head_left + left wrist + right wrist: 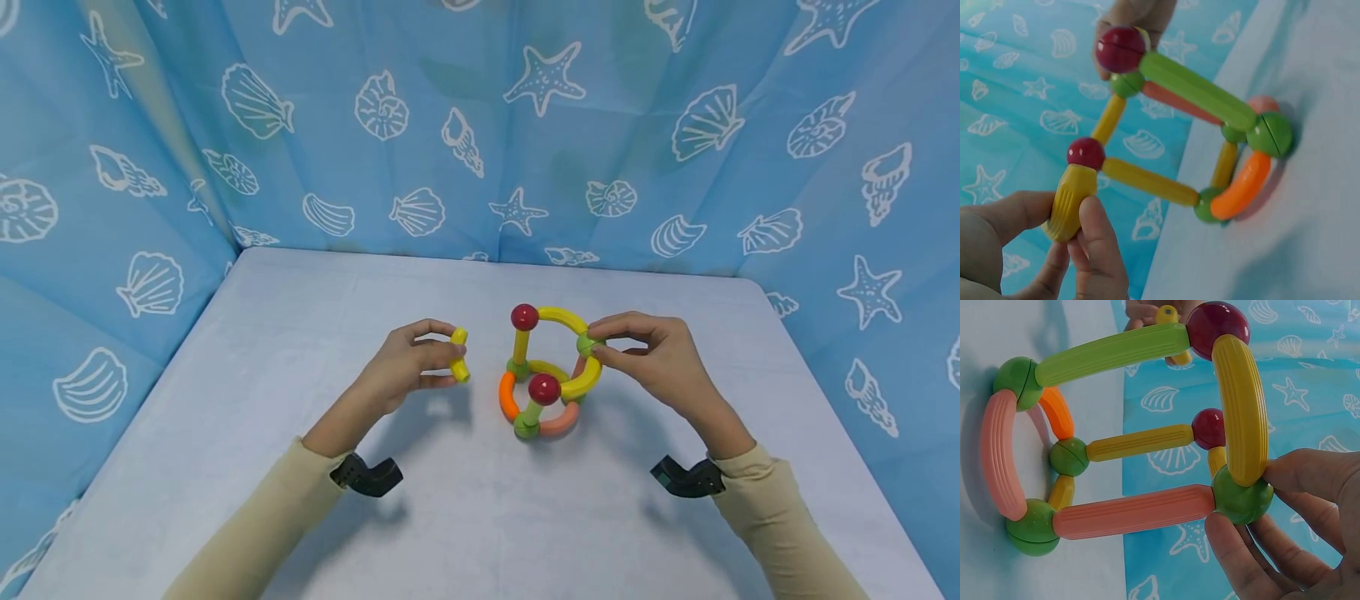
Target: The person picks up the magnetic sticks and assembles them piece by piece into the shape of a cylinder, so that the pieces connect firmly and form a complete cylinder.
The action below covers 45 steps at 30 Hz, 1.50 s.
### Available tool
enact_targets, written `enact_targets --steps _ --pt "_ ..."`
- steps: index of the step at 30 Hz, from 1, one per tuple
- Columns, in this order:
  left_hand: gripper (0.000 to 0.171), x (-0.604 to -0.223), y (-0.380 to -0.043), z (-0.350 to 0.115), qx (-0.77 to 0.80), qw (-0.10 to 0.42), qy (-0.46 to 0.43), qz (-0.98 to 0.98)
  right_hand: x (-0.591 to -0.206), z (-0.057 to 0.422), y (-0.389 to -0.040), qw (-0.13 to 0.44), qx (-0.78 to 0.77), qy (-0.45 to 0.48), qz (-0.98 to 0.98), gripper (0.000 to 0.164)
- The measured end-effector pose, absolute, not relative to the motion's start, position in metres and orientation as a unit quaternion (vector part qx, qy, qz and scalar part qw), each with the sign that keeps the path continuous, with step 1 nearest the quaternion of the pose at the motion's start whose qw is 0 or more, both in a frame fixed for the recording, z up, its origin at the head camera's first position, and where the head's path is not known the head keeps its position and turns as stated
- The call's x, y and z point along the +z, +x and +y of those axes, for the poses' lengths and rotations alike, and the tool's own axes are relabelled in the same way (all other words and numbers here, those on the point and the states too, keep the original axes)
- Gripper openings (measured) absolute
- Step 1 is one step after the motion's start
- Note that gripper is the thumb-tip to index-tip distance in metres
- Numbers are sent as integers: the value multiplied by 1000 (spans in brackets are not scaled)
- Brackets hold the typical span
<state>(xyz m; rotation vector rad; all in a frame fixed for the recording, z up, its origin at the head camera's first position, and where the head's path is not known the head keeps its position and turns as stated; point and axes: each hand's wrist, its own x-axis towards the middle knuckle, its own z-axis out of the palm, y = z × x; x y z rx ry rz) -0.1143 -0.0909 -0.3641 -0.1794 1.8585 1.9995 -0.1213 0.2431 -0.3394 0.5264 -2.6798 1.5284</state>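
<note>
My left hand (416, 362) pinches a short curved yellow rod (458, 356) between thumb and fingers, held upright just left of a rod-and-ball frame. That frame stands on the table, with a lower ring of orange, pink and yellow curved rods and green balls. Three straight uprights rise from it: yellow, light green (1113, 354) and pink (1135, 511). On top are a far red ball (524, 317), a near red ball (544, 389) and a green ball (1242, 495), linked by two yellow curved rods. My right hand (656, 354) pinches this top green ball. A gap separates the red balls.
A white-covered table (262, 400) lies under the frame. Behind it and along both sides hangs a blue curtain (450, 83) printed with shells and starfish. Dark wrist mounts (367, 476) sit on both wrists.
</note>
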Motion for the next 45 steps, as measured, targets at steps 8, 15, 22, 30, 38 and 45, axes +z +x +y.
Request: enact_targets --steps 8,15,22,30,38,45 --pt "42 -357 -118 -75 729 218 -71 645 -340 243 -122 8 490 168 -855 18" --pt "41 -352 -121 -60 727 230 -75 643 -341 243 -122 10 496 176 -850 19" --pt "40 -353 -125 -50 723 240 -77 643 -342 245 -122 10 501 177 -847 18" --pt "43 -352 -130 -43 718 249 -91 644 -343 244 -122 11 505 182 -843 19" --pt "43 -354 -133 -39 720 250 -104 639 -343 242 -123 15 499 174 -849 18" --pt "43 -355 -131 -36 734 239 -109 627 -344 240 -122 35 505 182 -843 18"
